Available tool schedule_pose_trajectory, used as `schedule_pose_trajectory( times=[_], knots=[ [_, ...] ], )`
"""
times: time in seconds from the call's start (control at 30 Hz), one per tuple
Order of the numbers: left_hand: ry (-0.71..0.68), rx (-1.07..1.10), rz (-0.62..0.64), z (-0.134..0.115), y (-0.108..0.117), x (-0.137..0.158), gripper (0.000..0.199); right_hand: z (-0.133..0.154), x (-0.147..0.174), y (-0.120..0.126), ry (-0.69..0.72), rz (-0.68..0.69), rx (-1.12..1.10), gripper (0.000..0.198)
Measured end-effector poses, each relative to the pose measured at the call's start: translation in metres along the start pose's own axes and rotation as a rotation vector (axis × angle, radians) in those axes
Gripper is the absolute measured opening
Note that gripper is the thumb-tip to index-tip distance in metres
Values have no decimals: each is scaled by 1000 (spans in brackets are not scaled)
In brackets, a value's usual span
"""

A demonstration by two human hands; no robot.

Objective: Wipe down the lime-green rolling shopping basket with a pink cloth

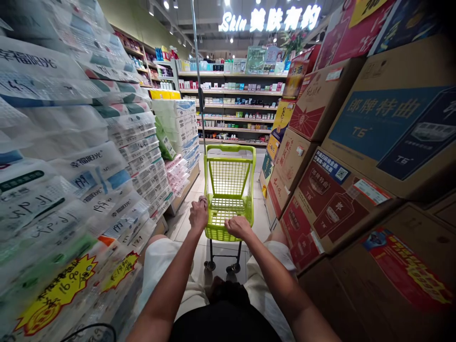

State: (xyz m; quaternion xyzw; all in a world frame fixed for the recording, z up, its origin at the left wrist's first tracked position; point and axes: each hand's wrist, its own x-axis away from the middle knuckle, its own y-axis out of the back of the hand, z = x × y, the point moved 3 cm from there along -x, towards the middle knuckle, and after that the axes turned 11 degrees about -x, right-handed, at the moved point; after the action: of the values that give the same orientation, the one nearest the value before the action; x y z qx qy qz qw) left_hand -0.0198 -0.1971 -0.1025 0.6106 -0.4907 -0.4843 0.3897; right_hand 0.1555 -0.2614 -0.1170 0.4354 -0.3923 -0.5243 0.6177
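A small lime-green shopping cart [231, 202] with a grid basket and dark legs stands in the aisle straight ahead of me. My left hand [198, 213] is closed at the basket's left side; a small greyish bit shows by its fingers, too unclear to name. Curled over the near rim of the basket is my right hand [238, 227], knuckles up. Through the grid the basket's floor shows, with no goods visible on it. My knees in pale shorts sit on either side behind the cart.
Plastic-wrapped tissue packs [89, 161] are piled high along the left. Cardboard cartons [335, 199] form a wall close on the right. Shelves [231, 90] of small goods cross the far end. A thin upright pole [198, 57] rises near the cart's left side.
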Motion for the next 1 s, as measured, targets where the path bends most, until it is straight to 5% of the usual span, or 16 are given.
schedule_pose_trajectory(
  times=[0.1,0.2,0.3,0.53,0.63,0.8,1.0],
  knots=[
    [-60,-56,-10,9,-8,59,32,-5,0,0,5,-9,-2,61],
    [-98,-90,2,10,-11,86,31,-9,0,0,30,-5,7,63],
    [-87,-109,16,5,-4,67,35,-10,1,1,69,3,27,65],
    [-6,-15,55,-19,10,-34,35,-13,4,3,126,5,61,64],
    [-15,-27,42,-28,9,-50,32,-16,3,3,132,-1,62,64],
    [34,11,86,-24,5,-32,34,-24,1,1,147,-13,71,62],
    [-2,162,22,-17,-11,28,25,-52,10,2,166,-79,74,58]
  ],
)
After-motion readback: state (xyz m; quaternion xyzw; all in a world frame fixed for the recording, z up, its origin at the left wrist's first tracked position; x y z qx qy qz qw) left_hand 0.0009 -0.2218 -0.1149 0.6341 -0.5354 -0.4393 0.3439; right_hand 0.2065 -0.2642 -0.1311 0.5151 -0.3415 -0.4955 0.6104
